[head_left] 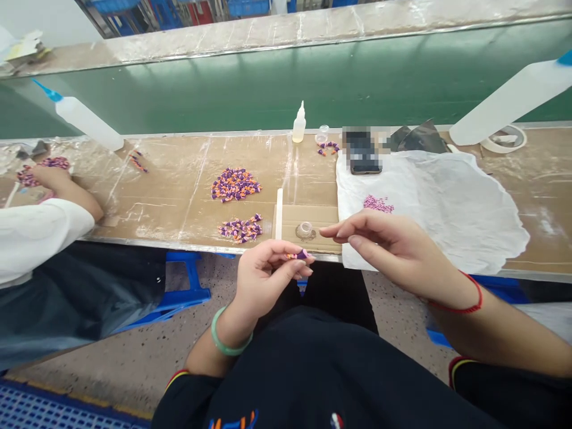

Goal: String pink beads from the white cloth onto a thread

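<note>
My left hand (263, 274) is closed at the table's front edge, thumb and fingers pinching a small purple piece (302, 254) with orange and pink bits. My right hand (388, 244) hovers to its right, fingers stretched forward and thumb apart, with nothing visible between them. Between the hands, farther back, a small clear cup (304, 229) stands on a cardboard piece (286, 214) among wet-looking stains. Left of it lie a smaller group (241, 229) and a larger heap (235, 184) of similar purple-and-orange pieces. Just beyond my right hand, tiny pink bits (378, 204) lie on a white sheet (429, 185).
A small dropper bottle (299, 124), a phone (363, 152) and a tape roll (504, 138) are along the back. Large white bottles (92, 122) lean at both sides against the green wall (223, 89). At left, another person's arm (67, 190) reaches over the table.
</note>
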`<action>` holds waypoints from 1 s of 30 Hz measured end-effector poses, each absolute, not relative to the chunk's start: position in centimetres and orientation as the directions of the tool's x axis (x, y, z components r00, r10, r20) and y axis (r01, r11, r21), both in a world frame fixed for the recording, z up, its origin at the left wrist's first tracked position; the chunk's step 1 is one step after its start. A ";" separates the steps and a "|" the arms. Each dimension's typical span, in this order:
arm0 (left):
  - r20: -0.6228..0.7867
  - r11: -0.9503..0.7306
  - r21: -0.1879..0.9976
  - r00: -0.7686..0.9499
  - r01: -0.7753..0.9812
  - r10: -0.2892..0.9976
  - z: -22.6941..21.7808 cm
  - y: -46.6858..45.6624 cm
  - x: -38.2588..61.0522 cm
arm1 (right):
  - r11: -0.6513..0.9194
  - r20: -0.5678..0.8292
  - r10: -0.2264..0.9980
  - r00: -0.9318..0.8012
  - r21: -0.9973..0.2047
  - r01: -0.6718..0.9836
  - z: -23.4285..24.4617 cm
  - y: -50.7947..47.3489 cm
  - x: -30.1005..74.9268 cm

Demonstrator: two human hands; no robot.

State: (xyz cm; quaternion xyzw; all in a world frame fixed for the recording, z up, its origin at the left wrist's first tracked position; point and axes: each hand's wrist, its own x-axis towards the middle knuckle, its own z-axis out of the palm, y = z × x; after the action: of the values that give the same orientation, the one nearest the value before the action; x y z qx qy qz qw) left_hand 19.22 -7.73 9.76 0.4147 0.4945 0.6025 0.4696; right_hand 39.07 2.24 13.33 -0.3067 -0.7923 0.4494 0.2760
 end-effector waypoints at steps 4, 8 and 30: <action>0.146 -0.119 0.983 -0.201 0.138 0.969 8.7 -6.7 18.2 | 0.361 0.116 0.782 -0.612 -0.885 0.294 11.9 3.1 40.2; 0.286 -0.197 0.867 -0.132 0.458 0.949 7.2 -5.1 15.3 | 0.270 0.055 0.841 -0.538 -0.905 0.330 10.3 3.8 41.5; 0.167 0.176 0.390 -0.258 0.904 0.952 3.8 1.8 3.5 | -0.066 -0.200 0.925 -0.322 -0.921 0.384 5.0 4.9 45.1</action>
State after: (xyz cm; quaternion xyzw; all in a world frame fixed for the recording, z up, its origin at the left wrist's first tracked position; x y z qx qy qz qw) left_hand 3.51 1.81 3.84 0.6066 0.7648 0.2095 0.0572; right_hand 45.11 4.88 5.05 -0.5191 -0.6304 0.5132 0.2639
